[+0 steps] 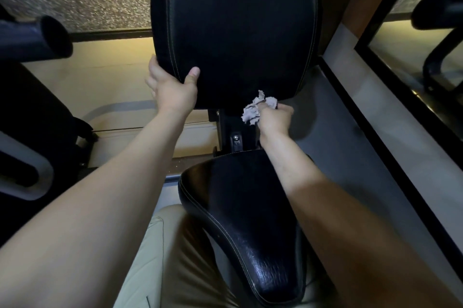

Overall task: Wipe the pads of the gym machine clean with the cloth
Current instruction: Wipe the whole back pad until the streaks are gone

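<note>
Pads: two, both black with pale stitching.
Back pad (238, 26): one, upright, filling the upper centre of the view; its top is cut off by the frame edge.
Seat pad (253, 227): one, below the back pad and apart from it, narrowing toward the viewer; its right side is crossed by the right forearm.
Cloth (255, 109): one, pale grey, crumpled; bunched at the lower right edge of the back pad, touching it. Part of it is hidden inside the fist.
Right hand (275, 119): one, closed in a fist around the cloth, pressed at the bottom edge of the back pad.
Left hand (172, 89): one, gripping the lower left corner of the back pad; thumb on the front face, fingers wrapped behind and mostly hidden.
Support post (235, 132): one, black metal, between the two pads, with one bolt showing; its lower end is hidden behind the seat pad.
Handles: two, black and tubular; left handle (37, 39) and right handle (436, 14), both cut off by the frame sides.
Trousers (165, 257): beige, one leg seen beside and under the seat pad, partly hidden by it.
Floor (350, 132): grey beneath the machine, tan further left.
Machine frame at left (25, 157): dark with a grey curved part; too dim to make out in detail.
</note>
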### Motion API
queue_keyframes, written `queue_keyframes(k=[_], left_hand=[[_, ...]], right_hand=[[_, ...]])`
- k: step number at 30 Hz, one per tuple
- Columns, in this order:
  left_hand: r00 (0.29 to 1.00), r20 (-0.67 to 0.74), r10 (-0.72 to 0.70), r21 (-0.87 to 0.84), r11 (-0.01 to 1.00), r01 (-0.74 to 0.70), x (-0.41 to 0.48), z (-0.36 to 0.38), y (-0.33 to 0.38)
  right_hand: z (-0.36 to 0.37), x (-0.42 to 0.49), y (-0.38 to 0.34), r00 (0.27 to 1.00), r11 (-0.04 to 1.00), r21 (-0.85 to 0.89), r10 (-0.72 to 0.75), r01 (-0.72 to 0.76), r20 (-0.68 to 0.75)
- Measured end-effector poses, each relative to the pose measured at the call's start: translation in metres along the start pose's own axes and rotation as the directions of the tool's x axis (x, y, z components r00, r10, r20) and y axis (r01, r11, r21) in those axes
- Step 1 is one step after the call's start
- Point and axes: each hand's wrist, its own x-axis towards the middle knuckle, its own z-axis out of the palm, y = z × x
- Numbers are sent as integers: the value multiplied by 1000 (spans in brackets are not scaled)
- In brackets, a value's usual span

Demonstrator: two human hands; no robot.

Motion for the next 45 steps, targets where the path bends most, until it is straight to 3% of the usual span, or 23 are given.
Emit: queue_keyframes(k=[4,8,10,13,17,21,29,32,36,38,41,43,45], left_hand=[[933,136,-333,-88,934,346,-37,25,-14],[867,434,-245,-139,933,333,-72,55,-20],[848,506,-157,-182,942,283,-82,67,-16],[797,575,-187,-264,879,397,-91,84,-12],[790,546,-280,-349,781,518,-82,103,-7],[756,551,-354,-465,622,630,-77,101,10],[800,506,-322,-641,481,598,-65,76,-18],[821,505,-267,-616,554,559,-64,81,-11],[808,418,-415,-589,554,589,-64,89,-10],[839,356,-411,-587,600,543,-64,91,-17],[878,275,-392,-616,629,474,-63,87,-32],[890,248,-382,-632,633,448,-64,84,-36],[900,318,-298,-613,660,435,-68,85,-29]], right_hand=[[-7,-6,-9,992,1000,21,-13,10,126],[-11,-11,-21,976,994,100,14,-37,220],[-16,-10,-24,962,980,175,47,-97,270],[-23,-10,-22,956,988,122,60,-98,286],[-28,-5,-19,966,981,153,82,-122,245],[-19,-3,-13,982,995,68,65,-78,175],[3,-22,-10,935,993,-87,-38,74,354],[-9,-21,-12,912,963,-189,-105,193,397],[-31,-26,0,912,902,-290,-210,320,352],[-40,-32,17,895,795,-434,-295,424,334],[-47,-42,37,820,576,-584,-366,571,441],[-46,-41,39,794,500,-618,-364,608,487],[-46,-38,39,788,477,-627,-361,616,499]])
